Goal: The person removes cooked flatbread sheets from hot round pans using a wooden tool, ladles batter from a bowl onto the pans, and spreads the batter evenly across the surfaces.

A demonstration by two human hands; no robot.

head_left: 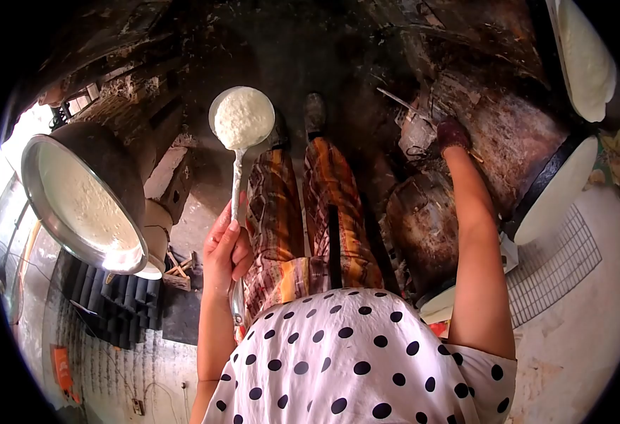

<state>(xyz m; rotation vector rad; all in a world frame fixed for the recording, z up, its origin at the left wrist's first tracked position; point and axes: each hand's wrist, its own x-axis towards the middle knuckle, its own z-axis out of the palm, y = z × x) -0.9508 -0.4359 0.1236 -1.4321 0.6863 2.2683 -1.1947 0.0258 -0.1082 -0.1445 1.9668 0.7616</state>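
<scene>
The two hands were well apart. The left hand (227,244), at eight o'clock, was closed around the handle of a ladle (236,185). The bowl of this ladle stood at eleven o'clock, filled with a thick white mixture (243,119), and some of it was also running along the handle. The right hand (454,137), at two o'clock, was wrapped in a dark red cover; I cannot tell if its fingers were closed on something. It was just beside a greyish piece (416,136), and a thin rod (398,100) pointed away from there towards one o'clock.

Between the arms, the person wore a dotted shirt (352,353) and patterned trousers (275,212). Farther out, at nine o'clock, a large metal pot (121,162) contained a similar white mixture. Below it, at eight o'clock, many black cylinders (119,300) were lying close together. At three o'clock there was a pale round disc (561,187) with a dark edge, and next to it a wire grid (557,265).
</scene>
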